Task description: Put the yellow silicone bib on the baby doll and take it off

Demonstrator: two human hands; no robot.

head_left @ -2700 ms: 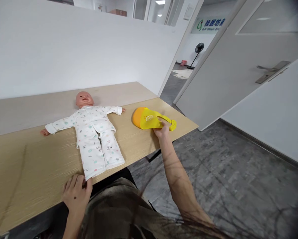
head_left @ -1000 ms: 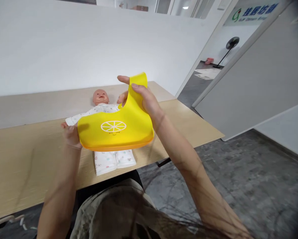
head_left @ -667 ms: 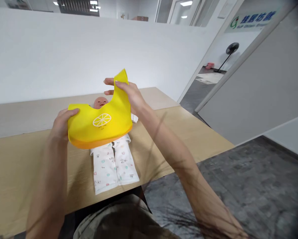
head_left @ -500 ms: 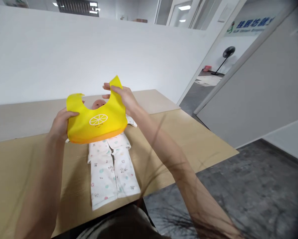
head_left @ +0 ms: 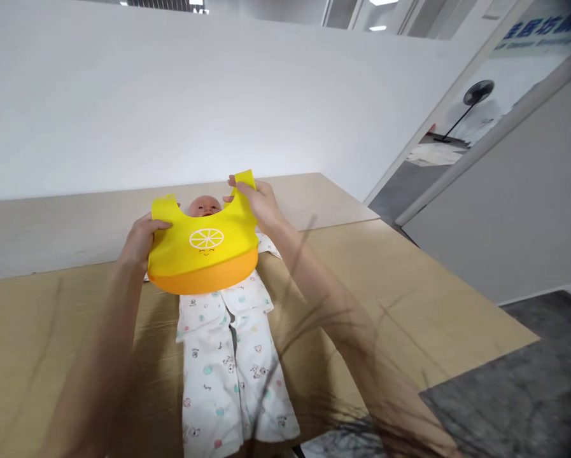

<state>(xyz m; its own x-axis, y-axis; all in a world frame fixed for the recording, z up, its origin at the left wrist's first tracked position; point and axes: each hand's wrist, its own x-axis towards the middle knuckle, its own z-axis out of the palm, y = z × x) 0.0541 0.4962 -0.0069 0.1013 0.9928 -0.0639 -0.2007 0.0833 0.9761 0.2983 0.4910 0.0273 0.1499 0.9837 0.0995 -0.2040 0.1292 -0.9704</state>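
A yellow silicone bib with an orange pocket and a lemon-slice print hangs over the chest of a baby doll. The doll lies on its back on the wooden table in white patterned pyjamas, its head just above the bib's neck cut-out. My left hand grips the bib's left strap. My right hand pinches the right strap, held a little higher. Both of the doll's arms are hidden behind the bib and my hands.
A white partition wall runs along the table's far side. At the right a grey door stands open onto a corridor with a standing fan. The table's right edge drops to grey floor.
My right hand picked the bib up from the table's right side, my left hand took its other strap, and both have lowered it toward the doll's chest and neck. The camera moved closer.
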